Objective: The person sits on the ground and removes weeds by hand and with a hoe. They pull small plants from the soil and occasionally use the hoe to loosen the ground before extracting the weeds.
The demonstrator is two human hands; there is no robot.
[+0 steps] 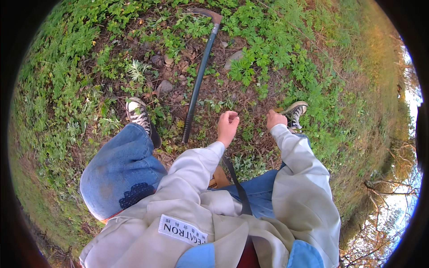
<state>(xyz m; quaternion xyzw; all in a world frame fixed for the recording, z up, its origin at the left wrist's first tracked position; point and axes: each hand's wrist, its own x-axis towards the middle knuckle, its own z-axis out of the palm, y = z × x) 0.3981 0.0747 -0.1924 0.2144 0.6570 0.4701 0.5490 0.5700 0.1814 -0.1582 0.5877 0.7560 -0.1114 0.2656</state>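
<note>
My left hand hovers over low weeds and bare soil between my feet, its fingers loosely curled toward the thumb. Whether a thin stem lies in those fingers is too fine to make out. Close to my right shoe, my right hand is bent into a near fist, and its fingertips are hidden. On the ground to the left of my left hand lies a long-handled sickle. Its curved rusty blade points away from me, and the dark grip end is nearest me. Neither hand touches it.
Stones and a larger flat rock sit in the soil. Leafy weeds spread around. My left shoe stands left of the sickle. A wooden piece and a black strap show below my arms. Bare branches rise far right.
</note>
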